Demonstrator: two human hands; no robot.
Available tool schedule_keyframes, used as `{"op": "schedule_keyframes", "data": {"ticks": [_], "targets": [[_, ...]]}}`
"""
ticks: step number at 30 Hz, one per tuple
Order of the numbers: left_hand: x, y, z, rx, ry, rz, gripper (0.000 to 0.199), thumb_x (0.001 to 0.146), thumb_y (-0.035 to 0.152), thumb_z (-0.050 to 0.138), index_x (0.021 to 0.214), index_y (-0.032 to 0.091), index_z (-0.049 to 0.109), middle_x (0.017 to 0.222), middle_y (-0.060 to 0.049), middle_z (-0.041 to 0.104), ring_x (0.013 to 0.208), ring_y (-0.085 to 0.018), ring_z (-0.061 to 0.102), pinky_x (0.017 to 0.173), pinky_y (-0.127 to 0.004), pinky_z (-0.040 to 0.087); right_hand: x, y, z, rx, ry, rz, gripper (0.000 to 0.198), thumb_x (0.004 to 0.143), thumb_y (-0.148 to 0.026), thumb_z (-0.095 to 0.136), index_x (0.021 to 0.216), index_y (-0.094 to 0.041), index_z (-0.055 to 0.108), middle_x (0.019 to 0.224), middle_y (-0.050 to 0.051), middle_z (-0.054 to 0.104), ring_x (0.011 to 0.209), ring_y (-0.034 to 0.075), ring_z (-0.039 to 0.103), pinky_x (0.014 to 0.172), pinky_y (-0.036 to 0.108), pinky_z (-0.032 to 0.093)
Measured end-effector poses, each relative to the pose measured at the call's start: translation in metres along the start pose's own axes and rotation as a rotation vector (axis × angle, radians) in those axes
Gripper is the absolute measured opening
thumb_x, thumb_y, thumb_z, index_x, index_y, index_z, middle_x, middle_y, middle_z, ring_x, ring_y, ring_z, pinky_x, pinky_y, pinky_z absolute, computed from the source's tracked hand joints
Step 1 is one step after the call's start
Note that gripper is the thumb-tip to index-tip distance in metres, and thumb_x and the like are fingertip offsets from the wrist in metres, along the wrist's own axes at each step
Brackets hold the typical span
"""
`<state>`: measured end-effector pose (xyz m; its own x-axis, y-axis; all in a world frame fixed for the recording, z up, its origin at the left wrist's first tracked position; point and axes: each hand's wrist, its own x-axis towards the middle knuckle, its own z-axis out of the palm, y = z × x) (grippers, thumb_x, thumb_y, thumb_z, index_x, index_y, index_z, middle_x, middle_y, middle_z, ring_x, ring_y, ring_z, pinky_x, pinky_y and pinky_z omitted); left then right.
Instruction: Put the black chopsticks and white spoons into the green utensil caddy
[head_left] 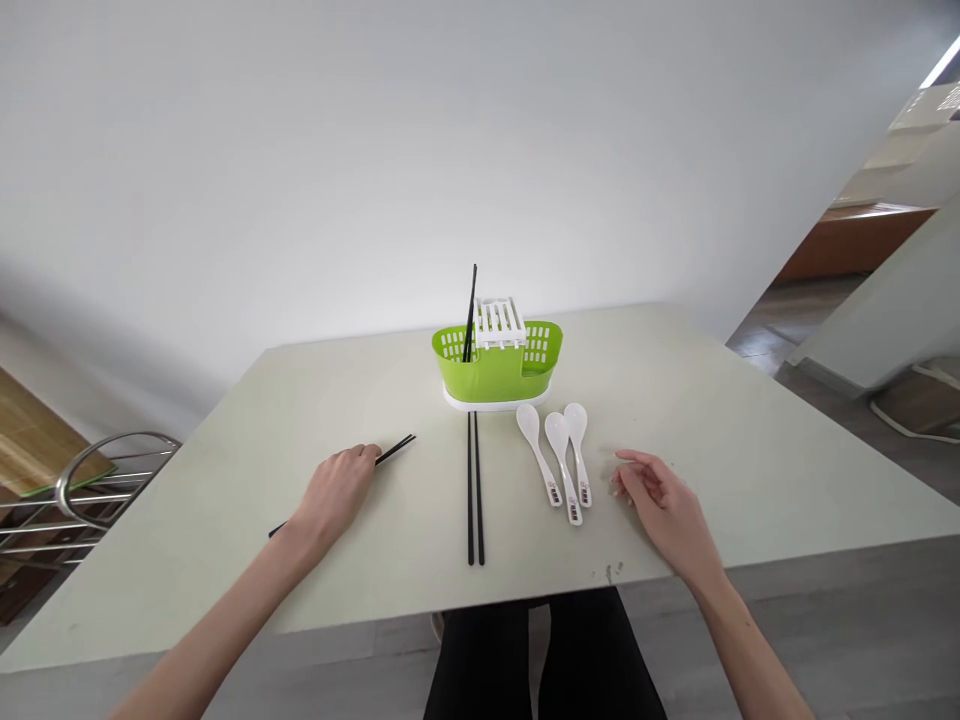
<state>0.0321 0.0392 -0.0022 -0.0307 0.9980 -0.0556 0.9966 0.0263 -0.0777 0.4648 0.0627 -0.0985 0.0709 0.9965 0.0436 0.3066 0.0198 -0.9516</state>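
Observation:
My left hand (336, 492) is closed around a pair of black chopsticks (395, 449) at the left of the table; their tips stick out past my fingers and the other ends show behind my wrist. My right hand (660, 505) rests at the right with loosely curled fingers apart and nothing in them. Nearest to it lie three white spoons (559, 455) with printed handles. Two more black chopsticks (475, 490) lie side by side in the middle. Behind them stands a green utensil basket (491, 380), with black chopsticks (470, 315) leaning upright in its left compartment.
A white slatted piece (500, 322) sits across the basket's middle. The pale table (360, 390) meets a white wall (337, 180) at the back. A metal rack (82, 500) with a wooden board (45, 430) stands off the left edge. Small wet-looking marks show near the front edge.

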Motion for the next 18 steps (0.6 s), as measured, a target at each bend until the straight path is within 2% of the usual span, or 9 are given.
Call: {"op": "schedule_keyframes", "data": {"ticks": [3,7,10,12,14,18], "targets": [[0.003,-0.001,-0.007,-0.056,0.069,0.012,0.036,0.095,0.025,0.043,0.118,0.022,0.072,0.107,-0.014,0.077,0.093,-0.03,0.076,0.077,-0.036,0.055,0.001,0.001,0.0,-0.006,-0.007,0.005,0.041,0.097,-0.058,0.055,0.119,-0.025,0.064,0.093,0.004,0.072,0.083,0.019,0.067,0.079,0.032,0.056],[0.001,0.0,-0.026,-0.236,0.301,0.067,0.041,0.101,0.036,0.037,0.125,0.023,0.068,0.116,-0.011,0.076,0.094,-0.027,0.076,0.08,-0.038,0.059,0.001,0.002,0.001,-0.012,-0.009,0.001,0.042,0.096,-0.06,0.055,0.118,-0.025,0.065,0.092,0.004,0.072,0.083,0.019,0.068,0.079,0.032,0.056],[0.0,0.006,-0.044,-0.437,0.497,0.099,0.039,0.102,0.049,0.045,0.122,0.025,0.068,0.114,-0.008,0.076,0.095,-0.024,0.077,0.087,-0.038,0.061,0.001,0.0,0.001,-0.013,-0.004,-0.008,0.043,0.096,-0.06,0.055,0.117,-0.024,0.066,0.092,0.004,0.073,0.081,0.019,0.067,0.078,0.032,0.056],[0.0,0.012,-0.053,-0.582,0.589,0.066,0.038,0.098,0.054,0.054,0.117,0.026,0.07,0.112,-0.007,0.077,0.095,-0.024,0.078,0.089,-0.037,0.062,0.0,-0.002,0.001,-0.017,-0.006,-0.014,0.043,0.096,-0.061,0.055,0.116,-0.024,0.066,0.092,0.004,0.073,0.081,0.019,0.067,0.078,0.032,0.056],[0.0,0.019,-0.06,-0.726,0.632,0.006,0.038,0.095,0.057,0.061,0.114,0.026,0.07,0.112,-0.006,0.078,0.098,-0.025,0.078,0.09,-0.037,0.062,0.0,-0.003,0.001,-0.02,-0.006,-0.015,0.043,0.095,-0.061,0.056,0.116,-0.024,0.066,0.091,0.004,0.073,0.082,0.019,0.068,0.078,0.032,0.056],[0.0,0.03,-0.061,-0.923,0.625,-0.091,0.043,0.091,0.061,0.067,0.114,0.026,0.069,0.108,-0.007,0.08,0.106,-0.029,0.077,0.086,-0.037,0.063,0.0,-0.003,0.001,-0.021,-0.002,-0.02,0.045,0.095,-0.062,0.055,0.115,-0.024,0.067,0.09,0.005,0.074,0.081,0.02,0.068,0.078,0.033,0.056]]}}
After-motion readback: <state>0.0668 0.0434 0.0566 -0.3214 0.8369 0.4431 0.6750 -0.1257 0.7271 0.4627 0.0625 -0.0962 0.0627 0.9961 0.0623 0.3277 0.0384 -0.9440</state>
